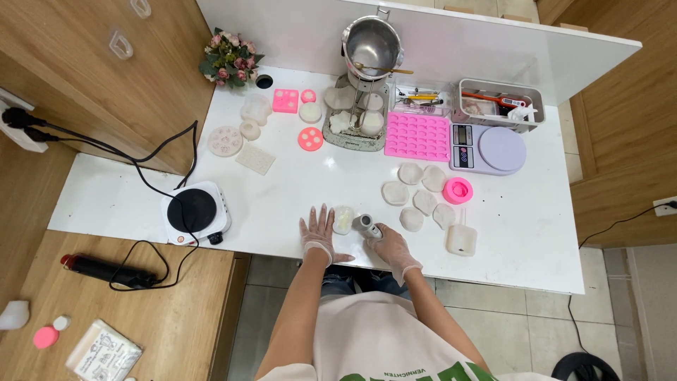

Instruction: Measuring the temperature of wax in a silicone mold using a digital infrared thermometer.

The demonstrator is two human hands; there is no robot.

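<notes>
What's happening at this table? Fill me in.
A gloved person stands at a white table covered in craft moulds. The left hand lies flat, fingers spread, beside a small whitish mould piece. The right hand grips a grey cylindrical tool next to that piece. More whitish pieces lie to the right, with a pink mould tray, a kitchen scale and a metal pot behind. A hot plate sits at the left.

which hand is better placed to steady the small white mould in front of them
Left. The left hand lies flat and empty right beside the small white mould, while the right hand already grips the grey tool.
</notes>
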